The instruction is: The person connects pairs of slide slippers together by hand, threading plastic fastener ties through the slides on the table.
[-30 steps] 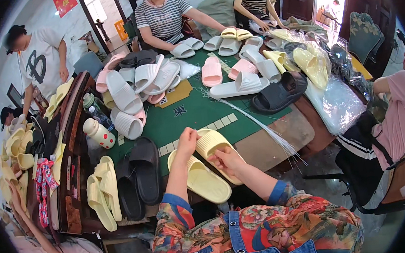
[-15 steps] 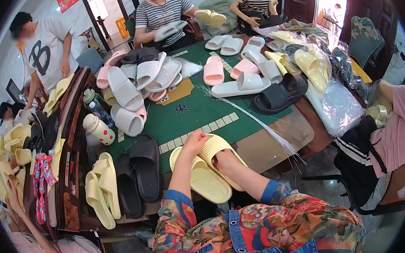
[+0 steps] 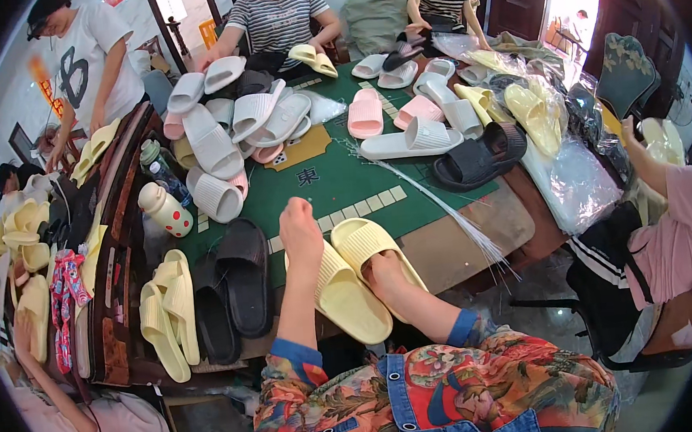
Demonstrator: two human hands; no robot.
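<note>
A pair of pale yellow slippers point(image 3: 348, 293) lies side by side at the table's near edge, toes pointing away from me. My right hand point(image 3: 384, 271) grips the right slipper with its fingers tucked under the ribbed strap. Above and left of the pair, my left hand point(image 3: 301, 226) is raised with its fingers closed; whatever they may hold is too small to make out. Its forearm partly covers the left slipper. To the left lie a pair of black slippers point(image 3: 242, 285) and another yellow pair point(image 3: 170, 311), one slipper overlapping the other.
Grey slippers point(image 3: 212, 141) are heaped at the far left beside a spotted bottle point(image 3: 165, 215). White plastic ties point(image 3: 451, 212) fan across the table's right side, near a black slipper point(image 3: 480, 158) and clear plastic bags point(image 3: 575, 182). Several co-workers surround the table.
My left hand has moved left and away from the slipper straps. My right hand stays in the right slipper. Across the table, a person has lowered a yellow pair and put grey slippers onto the heap.
</note>
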